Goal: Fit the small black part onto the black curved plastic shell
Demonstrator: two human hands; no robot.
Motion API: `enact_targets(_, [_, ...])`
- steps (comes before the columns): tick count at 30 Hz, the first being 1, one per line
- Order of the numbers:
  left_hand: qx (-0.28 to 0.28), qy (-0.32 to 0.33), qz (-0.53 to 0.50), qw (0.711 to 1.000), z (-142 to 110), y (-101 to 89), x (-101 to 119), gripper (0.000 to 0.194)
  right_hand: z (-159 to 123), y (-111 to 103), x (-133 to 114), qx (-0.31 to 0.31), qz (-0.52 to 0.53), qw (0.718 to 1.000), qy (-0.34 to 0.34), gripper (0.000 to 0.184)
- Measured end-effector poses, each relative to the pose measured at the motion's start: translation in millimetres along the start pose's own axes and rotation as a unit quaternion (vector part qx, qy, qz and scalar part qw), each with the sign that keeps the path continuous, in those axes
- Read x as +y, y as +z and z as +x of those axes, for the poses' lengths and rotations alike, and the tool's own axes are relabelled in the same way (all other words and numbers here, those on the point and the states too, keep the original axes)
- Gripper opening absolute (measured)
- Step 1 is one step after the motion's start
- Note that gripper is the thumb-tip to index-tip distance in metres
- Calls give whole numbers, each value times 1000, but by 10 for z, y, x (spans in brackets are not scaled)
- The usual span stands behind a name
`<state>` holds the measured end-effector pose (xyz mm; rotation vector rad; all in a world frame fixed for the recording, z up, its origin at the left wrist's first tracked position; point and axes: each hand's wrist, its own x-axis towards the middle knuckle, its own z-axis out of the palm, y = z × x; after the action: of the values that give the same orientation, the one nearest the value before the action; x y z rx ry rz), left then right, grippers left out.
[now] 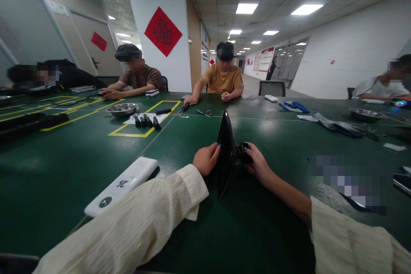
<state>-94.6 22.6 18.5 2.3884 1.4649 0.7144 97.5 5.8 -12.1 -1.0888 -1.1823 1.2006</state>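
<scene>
Between my hands stands a thin, glossy black panel (226, 158), seen nearly edge-on, with pointed ends and a short black bracket (240, 153) on its right side. My left hand (207, 159) is closed on the panel's left side, fingers at its face. On the other side my right hand (257, 163) pinches the bracket, thumb and fingers closed around its end. Whether the panel's lower tip touches the table, I cannot tell. A white power bank (125, 184) marked 26 lies left of my left forearm.
The green table (180, 239) bears a metal bowl (122, 109), several short black cylinders (147, 121) and small tools (204, 113). Gloves (340, 125) and another bowl (366, 114) lie to the right. A person (224, 77) sits opposite, reaching for a black-handled tool; others sit around.
</scene>
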Motion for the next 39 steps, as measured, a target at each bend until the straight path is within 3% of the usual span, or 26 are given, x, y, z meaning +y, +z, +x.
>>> enact_targets(23, [-13, -6, 23, 1000, 8, -1, -25, 57, -1, 21, -10, -19, 23, 999, -25, 39])
enact_targets(28, [4, -37, 33, 999, 1, -33, 15, 43, 17, 4, 23, -29, 19, 999, -26, 39])
enact_targets(32, [1, -20, 15, 1000, -1, -52, 6, 31, 27, -7, 38, -32, 14, 999, -26, 38])
enact_targets(39, [-6, 2, 19, 1000, 10, -36, -24, 38, 15, 7, 8, -23, 10, 999, -25, 37])
